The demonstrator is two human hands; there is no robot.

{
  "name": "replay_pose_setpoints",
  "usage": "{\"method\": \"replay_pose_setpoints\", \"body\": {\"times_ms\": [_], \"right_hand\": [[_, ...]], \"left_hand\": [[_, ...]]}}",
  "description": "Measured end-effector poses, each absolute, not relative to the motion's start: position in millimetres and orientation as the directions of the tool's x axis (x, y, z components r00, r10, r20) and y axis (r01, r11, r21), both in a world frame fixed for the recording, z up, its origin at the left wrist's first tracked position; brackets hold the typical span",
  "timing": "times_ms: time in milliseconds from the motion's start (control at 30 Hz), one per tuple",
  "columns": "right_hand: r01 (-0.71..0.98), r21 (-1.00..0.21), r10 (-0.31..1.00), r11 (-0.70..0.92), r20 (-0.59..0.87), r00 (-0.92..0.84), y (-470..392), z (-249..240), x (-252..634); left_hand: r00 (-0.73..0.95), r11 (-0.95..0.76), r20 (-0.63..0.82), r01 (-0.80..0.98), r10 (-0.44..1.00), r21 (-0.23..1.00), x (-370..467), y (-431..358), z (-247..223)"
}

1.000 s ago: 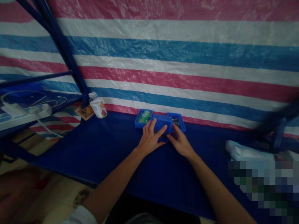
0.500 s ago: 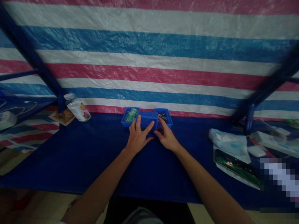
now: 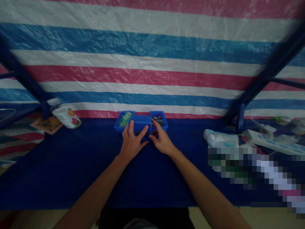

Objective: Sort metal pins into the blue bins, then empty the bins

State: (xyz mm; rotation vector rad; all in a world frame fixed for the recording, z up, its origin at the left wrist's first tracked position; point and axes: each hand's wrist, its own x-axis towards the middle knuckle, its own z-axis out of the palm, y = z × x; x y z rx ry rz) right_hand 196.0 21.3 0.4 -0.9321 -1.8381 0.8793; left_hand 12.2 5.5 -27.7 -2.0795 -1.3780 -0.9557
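Three small blue plastic bins stand side by side at the back of the blue table. My left hand point(image 3: 130, 141) has its fingers spread over the front and left of the middle bin point(image 3: 142, 119). From the other side, the thumb and fingers of my right hand point(image 3: 163, 140) close on its right edge. What lies in the middle bin is mostly hidden by my fingers. Small green packets point(image 3: 125, 119) fill the left bin point(image 3: 122, 129). In the right bin point(image 3: 165, 128) are small dark and shiny pieces point(image 3: 157, 120), too small to name.
A labelled white bottle point(image 3: 66, 115) and a flat brown packet point(image 3: 48, 123) stand at the table's left. Towards the right lie a plastic packet point(image 3: 221, 138) and a white power strip point(image 3: 264, 141). Striped sheeting point(image 3: 147, 76) hangs behind, between dark blue frame posts. The lower right is pixelated.
The whole view has shifted, so the bins and hands appear further left. My hands keep nearly the same hold on the middle bin.
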Motion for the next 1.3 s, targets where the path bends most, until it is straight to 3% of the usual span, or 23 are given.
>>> {"method": "replay_pose_setpoints", "body": {"times_ms": [867, 1300], "right_hand": [[0.268, -0.812, 0.836, 0.519, 0.416, -0.357, 24.0, -1.4, 200.9], [0.317, -0.78, 0.827, 0.54, 0.422, -0.371, 21.8, 3.6, 202.1]], "left_hand": [[0.284, -0.459, 0.858, 0.886, 0.427, -0.064, 14.2, 6.4, -25.8], [0.238, -0.542, 0.894, 0.84, 0.38, 0.007, 14.7, 4.4, -22.5]]}}
